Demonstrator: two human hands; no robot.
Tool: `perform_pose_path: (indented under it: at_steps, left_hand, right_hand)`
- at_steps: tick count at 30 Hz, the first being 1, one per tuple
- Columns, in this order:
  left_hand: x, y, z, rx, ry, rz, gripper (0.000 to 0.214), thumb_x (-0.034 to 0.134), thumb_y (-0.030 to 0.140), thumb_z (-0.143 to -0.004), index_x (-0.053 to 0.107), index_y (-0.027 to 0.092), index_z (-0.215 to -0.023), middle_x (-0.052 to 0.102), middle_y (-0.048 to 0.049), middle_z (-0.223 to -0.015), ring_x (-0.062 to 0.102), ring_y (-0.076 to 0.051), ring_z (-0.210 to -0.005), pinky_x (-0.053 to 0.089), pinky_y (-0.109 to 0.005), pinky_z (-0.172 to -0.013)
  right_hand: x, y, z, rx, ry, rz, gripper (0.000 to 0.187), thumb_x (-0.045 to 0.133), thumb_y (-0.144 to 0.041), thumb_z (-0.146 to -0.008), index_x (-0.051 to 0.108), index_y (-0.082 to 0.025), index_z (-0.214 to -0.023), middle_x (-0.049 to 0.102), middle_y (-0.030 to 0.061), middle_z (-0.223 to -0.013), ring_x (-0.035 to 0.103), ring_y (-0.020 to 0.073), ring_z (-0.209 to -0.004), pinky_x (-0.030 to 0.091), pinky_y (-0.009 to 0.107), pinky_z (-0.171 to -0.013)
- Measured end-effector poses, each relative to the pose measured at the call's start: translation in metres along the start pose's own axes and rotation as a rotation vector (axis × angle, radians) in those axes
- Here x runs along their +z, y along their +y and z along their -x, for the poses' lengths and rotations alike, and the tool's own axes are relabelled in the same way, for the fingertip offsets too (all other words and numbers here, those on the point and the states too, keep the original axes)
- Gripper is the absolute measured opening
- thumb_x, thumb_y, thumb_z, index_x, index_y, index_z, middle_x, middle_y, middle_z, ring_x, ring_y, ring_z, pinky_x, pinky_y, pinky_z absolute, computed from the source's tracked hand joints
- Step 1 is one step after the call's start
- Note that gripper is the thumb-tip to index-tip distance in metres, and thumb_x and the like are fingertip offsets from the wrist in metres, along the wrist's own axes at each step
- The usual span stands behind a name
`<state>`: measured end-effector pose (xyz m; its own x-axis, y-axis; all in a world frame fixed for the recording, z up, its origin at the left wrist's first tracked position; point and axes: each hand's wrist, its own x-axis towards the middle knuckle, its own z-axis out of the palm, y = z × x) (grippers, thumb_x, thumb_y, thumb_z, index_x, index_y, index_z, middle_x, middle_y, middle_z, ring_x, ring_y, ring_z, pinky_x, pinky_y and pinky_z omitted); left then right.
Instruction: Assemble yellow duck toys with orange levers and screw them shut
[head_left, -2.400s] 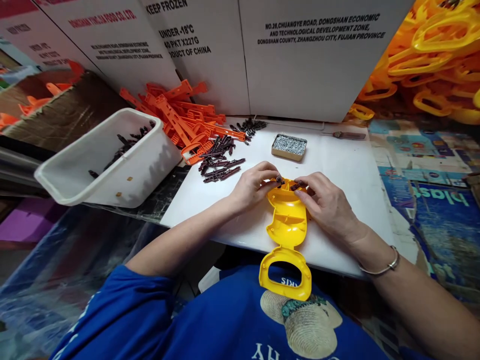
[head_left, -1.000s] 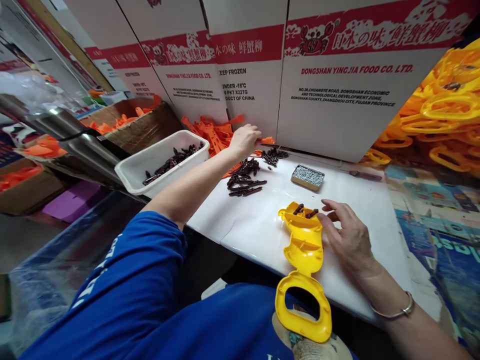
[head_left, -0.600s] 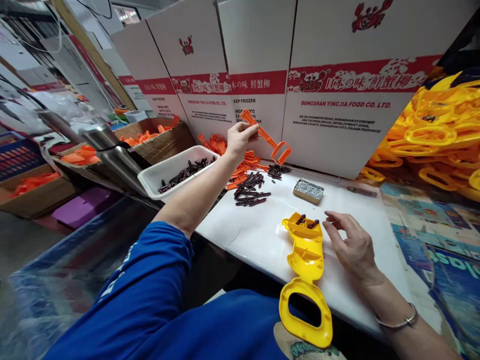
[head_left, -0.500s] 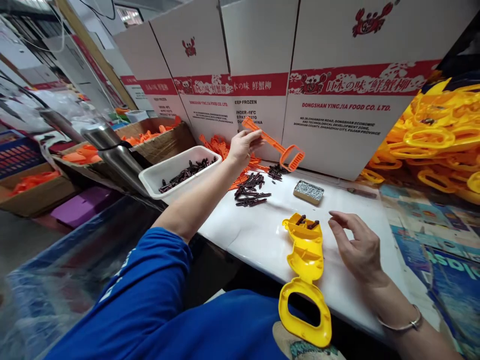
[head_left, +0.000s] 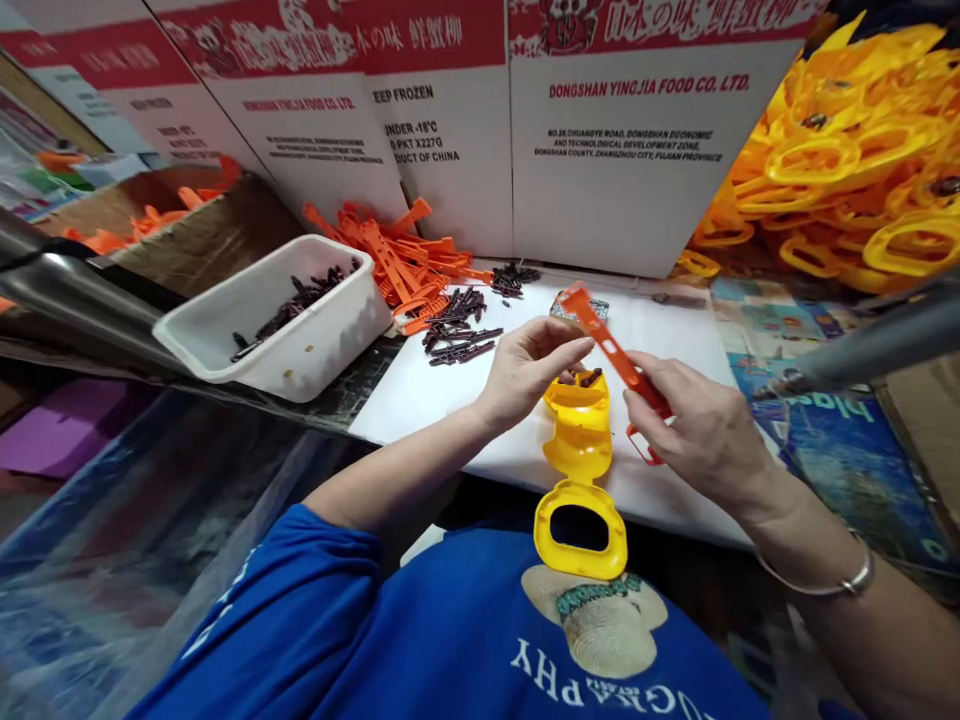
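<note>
My right hand [head_left: 694, 425] grips an orange plastic handle piece [head_left: 619, 350], its slotted bar tilted up to the left and part of its loop showing below my fingers. My left hand [head_left: 532, 370] is beside the bar, thumb stretched out and fingers apart, some fingertips hidden. Under it a yellow plastic part [head_left: 577, 450] lies across the table's front edge, its ring-shaped end towards my body. Small dark pieces [head_left: 592, 378] sit in the yellow part's far end, close to my left fingers. Behind my hands is a small speckled block [head_left: 598, 308], partly covered.
Dark pieces [head_left: 461, 330] lie in loose piles on the white table [head_left: 480, 440]. Left of them are orange pieces [head_left: 397, 265] and a white bin [head_left: 322, 340] of dark pieces. White cartons [head_left: 600, 200] stand behind; yellow parts [head_left: 832, 160] are heaped right. A grey rod [head_left: 862, 345] juts in at right.
The orange piece has come down from the back left and passed from my left hand into my right. My left hand has moved to the yellow part. The view has tilted down.
</note>
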<state>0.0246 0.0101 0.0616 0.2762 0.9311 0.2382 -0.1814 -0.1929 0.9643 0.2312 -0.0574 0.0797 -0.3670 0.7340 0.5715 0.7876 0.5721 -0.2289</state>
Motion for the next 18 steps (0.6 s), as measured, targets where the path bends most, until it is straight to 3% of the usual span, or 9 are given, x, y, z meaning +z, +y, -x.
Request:
perform_pose_path:
  at_steps: [2, 4, 6, 8, 13, 18]
  left_hand:
    - [-0.01, -0.013, -0.003, 0.142, 0.01, -0.235, 0.044, 0.085, 0.044, -0.074, 0.067, 0.02, -0.107, 0.071, -0.008, -0.114, 0.068, -0.018, -0.096, 0.056, -0.028, -0.074]
    - [-0.022, -0.028, -0.007, 0.215, -0.09, -0.408, 0.058, 0.091, 0.038, -0.067, 0.067, 0.021, -0.117, 0.065, -0.011, -0.132, 0.063, -0.023, -0.115, 0.055, -0.032, -0.087]
    - [-0.029, -0.044, -0.007, 0.187, -0.249, -0.467, 0.051, 0.088, 0.032, -0.07, 0.068, 0.02, -0.116, 0.067, -0.0106, -0.126, 0.064, -0.023, -0.113, 0.054, -0.034, -0.093]
    - [-0.03, -0.056, -0.002, 0.14, -0.307, -0.473, 0.035, 0.081, 0.027, -0.077, 0.069, 0.018, -0.109, 0.07, -0.0079, -0.111, 0.067, -0.02, -0.1, 0.054, -0.033, -0.09]
    - [-0.02, -0.065, 0.018, 0.153, -0.15, -0.473, 0.02, 0.071, 0.02, -0.081, 0.068, 0.017, -0.101, 0.068, -0.0067, -0.105, 0.065, -0.019, -0.097, 0.053, -0.033, -0.09]
    - [-0.015, -0.061, 0.024, 0.168, -0.064, -0.515, 0.016, 0.067, 0.014, -0.08, 0.067, 0.018, -0.096, 0.066, -0.0049, -0.099, 0.065, -0.018, -0.095, 0.052, -0.032, -0.09]
  right_hand:
    - [-0.009, 0.0, 0.017, 0.067, 0.009, -0.002, 0.04, 0.051, -0.025, -0.099, 0.061, -0.018, -0.137, 0.076, 0.0095, -0.096, 0.072, 0.0245, -0.077, 0.059, 0.036, -0.071]
    - [-0.017, -0.001, 0.035, 0.131, -0.031, -0.038, 0.043, 0.051, -0.027, -0.101, 0.059, -0.019, -0.142, 0.077, 0.0093, -0.101, 0.074, 0.0237, -0.08, 0.059, 0.034, -0.072]
    - [-0.021, -0.003, 0.053, 0.185, -0.124, -0.093, 0.043, 0.051, -0.028, -0.102, 0.059, -0.018, -0.144, 0.077, 0.0086, -0.101, 0.075, 0.0215, -0.082, 0.059, 0.029, -0.072]
    - [-0.021, -0.007, 0.068, 0.216, -0.229, -0.144, 0.04, 0.05, -0.026, -0.104, 0.061, -0.017, -0.141, 0.076, 0.0069, -0.095, 0.074, 0.0182, -0.078, 0.058, 0.025, -0.07]
    - [-0.013, -0.014, 0.085, 0.144, -0.335, -0.15, 0.04, 0.041, -0.023, -0.107, 0.062, -0.013, -0.139, 0.075, 0.0077, -0.09, 0.072, 0.0162, -0.071, 0.058, 0.026, -0.066]
    - [-0.007, -0.016, 0.072, 0.065, -0.328, -0.098, 0.044, 0.037, -0.026, -0.109, 0.059, -0.004, -0.14, 0.071, 0.0082, -0.084, 0.069, 0.0157, -0.066, 0.056, 0.026, -0.061]
